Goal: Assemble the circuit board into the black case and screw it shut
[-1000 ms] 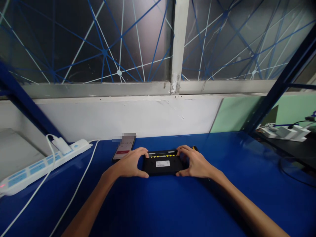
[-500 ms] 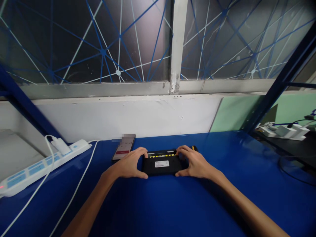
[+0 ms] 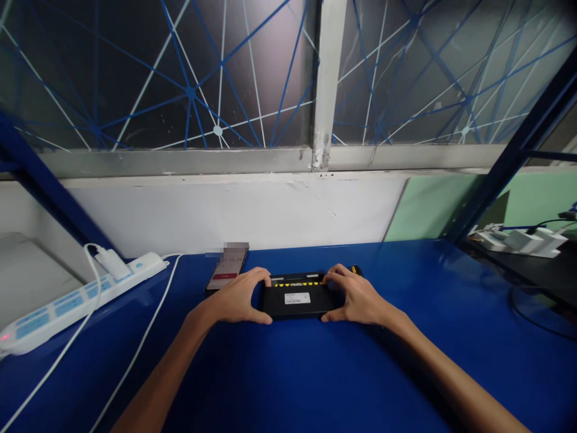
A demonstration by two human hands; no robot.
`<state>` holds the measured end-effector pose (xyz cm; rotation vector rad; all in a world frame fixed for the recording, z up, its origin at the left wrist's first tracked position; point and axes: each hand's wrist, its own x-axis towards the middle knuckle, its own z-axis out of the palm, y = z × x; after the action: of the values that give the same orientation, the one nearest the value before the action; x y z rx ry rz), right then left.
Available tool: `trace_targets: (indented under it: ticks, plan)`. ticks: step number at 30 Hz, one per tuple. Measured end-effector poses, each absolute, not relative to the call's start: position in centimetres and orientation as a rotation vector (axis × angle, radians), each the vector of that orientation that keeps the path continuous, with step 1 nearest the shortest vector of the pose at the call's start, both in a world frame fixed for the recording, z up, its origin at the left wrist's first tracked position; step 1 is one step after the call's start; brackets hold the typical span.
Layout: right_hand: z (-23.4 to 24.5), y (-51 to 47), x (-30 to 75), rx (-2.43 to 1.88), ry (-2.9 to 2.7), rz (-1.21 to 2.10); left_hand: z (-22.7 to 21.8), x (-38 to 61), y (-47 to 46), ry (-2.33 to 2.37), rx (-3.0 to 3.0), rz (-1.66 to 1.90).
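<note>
A flat black device [image 3: 297,299] with a white label and a row of yellow marks along its far edge lies on the blue table [image 3: 315,373]. My left hand [image 3: 237,297] grips its left end, thumb at the near edge and fingers curled over the far edge. My right hand [image 3: 356,296] grips the right end the same way. A small black and yellow object [image 3: 356,270] peeks out just behind my right hand.
A phone [image 3: 225,269] with a lit screen lies left of the device. A white power strip [image 3: 76,294] with a plugged charger and white cables lies far left. A white wall and window stand behind. More chargers [image 3: 523,239] sit on a dark surface at right.
Almost nothing differs; both hands stay on the device's ends and the view shifts very slightly.
</note>
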<state>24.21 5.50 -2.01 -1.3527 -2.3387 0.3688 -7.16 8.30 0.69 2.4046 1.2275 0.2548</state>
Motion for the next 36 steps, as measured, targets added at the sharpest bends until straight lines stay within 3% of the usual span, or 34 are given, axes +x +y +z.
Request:
trace_targets:
  ticks: [36]
  plan:
    - [-1.25, 5.34, 24.12, -1.284, -2.300, 0.415, 0.60, -7.22, 8.49, 1.242, 2.402, 0.246]
